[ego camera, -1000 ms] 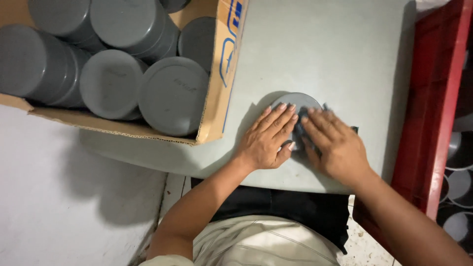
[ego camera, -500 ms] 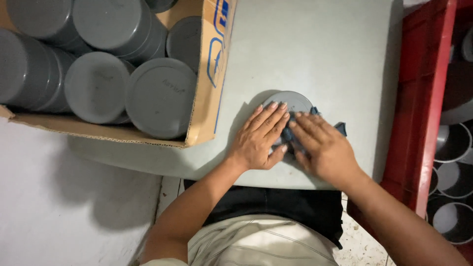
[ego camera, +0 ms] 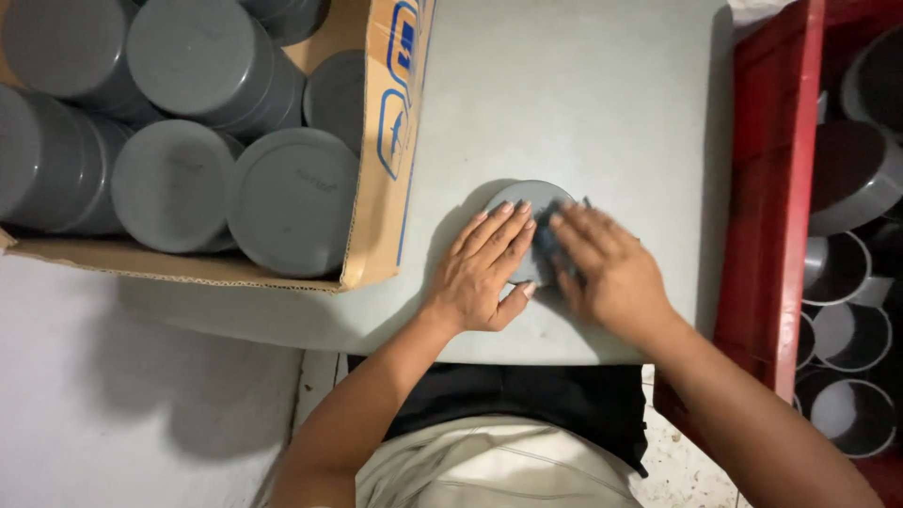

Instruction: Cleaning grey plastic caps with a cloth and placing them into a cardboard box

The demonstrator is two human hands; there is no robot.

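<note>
- From the head view, we see both hands lying flat on a round grey cap that rests on the grey tabletop, near its front edge.
- Our left hand presses on the cap with fingers stretched out, not gripping.
- Our right hand covers a dark cloth on the cap; its grip we cannot tell.
- A cardboard box with many grey caps stands to the left, and a red crate to the right.
</note>
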